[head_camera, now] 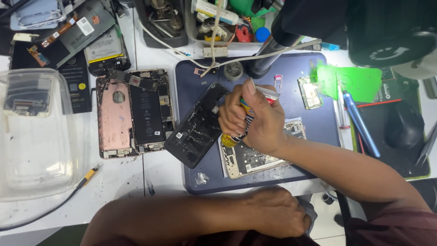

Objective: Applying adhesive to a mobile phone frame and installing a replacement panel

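At the far left of the white workbench, a clear plastic tub is seen, with a thin black cable tipped in yellow lying just below it. Beside the tub, an opened phone with a rose-coloured back shell and an exposed black battery is laid flat, and loose batteries and flex parts are scattered above it. A dark blue work mat is spread at the centre. On its left part a black phone panel with a cracked, scratched surface is placed at a slant. Just right of it, a bare phone frame rests on the mat.

The left hand is held low at the table's near edge, its fingers curled shut over something grey that cannot be made out. The right hand is positioned above the frame, fingers wrapped tightly around a small striped glue tube, the thumb raised; the tube's lower end is pointed down at the frame's left edge.

Further right, a small circuit board, a green plastic sheet and a blue-handled tool are found, under a dark microscope body.
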